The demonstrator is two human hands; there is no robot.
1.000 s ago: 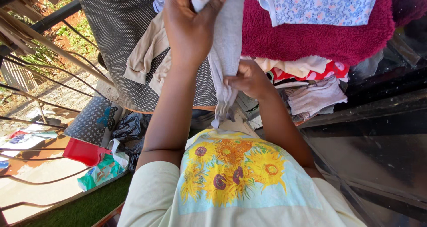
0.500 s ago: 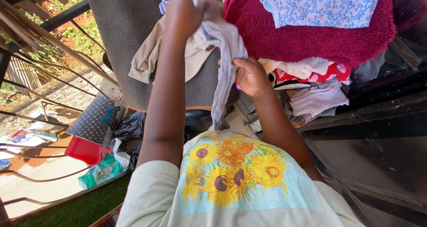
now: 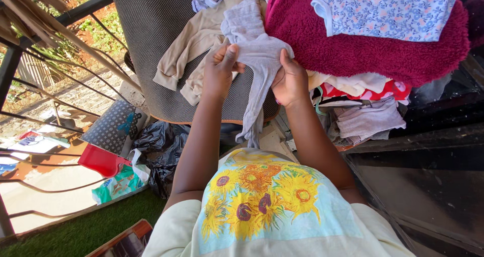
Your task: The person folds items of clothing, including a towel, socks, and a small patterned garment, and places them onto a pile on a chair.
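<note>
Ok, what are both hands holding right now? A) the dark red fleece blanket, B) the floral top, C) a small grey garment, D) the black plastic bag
C: the left hand and right hand each grip a side of the small grey garment, whose leg hangs down between them.

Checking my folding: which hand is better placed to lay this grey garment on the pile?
Probably the right hand: it grips the grey garment right beside the red blanket pile; the left hand is farther.

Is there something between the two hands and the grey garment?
Nothing visible. The left hand and right hand both grip the grey garment directly, above the beige garment on the dotted surface.
</note>
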